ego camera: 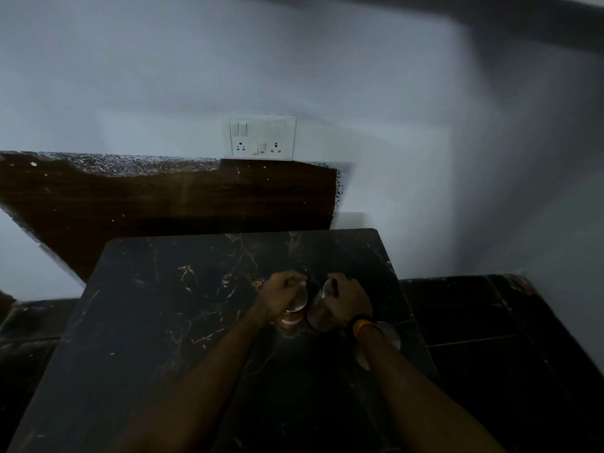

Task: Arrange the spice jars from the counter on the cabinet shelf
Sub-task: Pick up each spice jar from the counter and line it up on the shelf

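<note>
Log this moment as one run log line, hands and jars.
left hand: grips orange jar | right hand: grips clear jar | both on dark marble counter | shelf: unseen

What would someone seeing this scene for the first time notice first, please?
Two hands at the centre of the dark marble counter: the left hand grips an orange spice jar by its lid, the right hand grips a darker jar beside it. Above, a white switch and socket plate stands out on the pale wall.
</note>
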The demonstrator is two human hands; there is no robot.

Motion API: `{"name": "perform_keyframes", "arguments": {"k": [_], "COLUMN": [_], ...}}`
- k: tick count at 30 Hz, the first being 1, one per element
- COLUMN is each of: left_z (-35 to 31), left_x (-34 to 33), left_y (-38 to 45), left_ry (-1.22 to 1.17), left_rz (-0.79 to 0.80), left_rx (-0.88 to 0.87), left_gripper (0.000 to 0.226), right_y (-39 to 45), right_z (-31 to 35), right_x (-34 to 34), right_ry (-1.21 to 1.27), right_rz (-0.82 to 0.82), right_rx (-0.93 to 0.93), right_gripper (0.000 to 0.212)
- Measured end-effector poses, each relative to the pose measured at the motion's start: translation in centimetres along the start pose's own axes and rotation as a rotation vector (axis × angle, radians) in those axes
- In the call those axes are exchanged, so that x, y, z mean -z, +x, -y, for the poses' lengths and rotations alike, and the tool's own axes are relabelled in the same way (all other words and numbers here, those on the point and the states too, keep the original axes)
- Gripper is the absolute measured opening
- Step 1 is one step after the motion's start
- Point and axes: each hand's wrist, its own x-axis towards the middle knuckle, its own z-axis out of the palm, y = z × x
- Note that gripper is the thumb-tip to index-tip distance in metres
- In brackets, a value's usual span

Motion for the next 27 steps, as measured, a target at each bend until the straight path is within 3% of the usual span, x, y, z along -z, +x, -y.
{"name": "perform_keyframes", "arguments": {"k": [8, 11, 17, 22, 27], "left_z": [-1.7, -2.6, -5.4, -6.8, -7.7], "left_x": [-0.4, -0.5, -0.2, 0.4, 0.5], "left_y": [-0.7, -1.1, -1.3, -1.3, -1.3], "left_ry": [-0.239, -0.397, -1.038, -1.194, -1.124], "left_rz": [-0.095, -0.095, 0.165, 0.174, 0.104], "left_rx": [-0.022, -0.001, 0.245, 0.14, 0.004], "left_gripper": [0.019, 0.023, 0.045, 0.045, 0.054], "right_y": [1.9, 1.8, 1.2, 1.3, 1.6], "right_z": [2.0, 2.8, 5.3, 6.5, 7.7], "right_x": [6.8, 9.1, 11.8, 12.1, 11.4], "right_ry": [0.255, 0.355, 0.668, 0.851, 1.023], "right_rz": [0.001, 0.059, 0.21, 0.197, 0.135], "right_rx": [0.223, 0.312, 0.43, 0.434, 0.391], "right_gripper": [0.047, 0.061, 0.073, 0.07, 0.072]}}
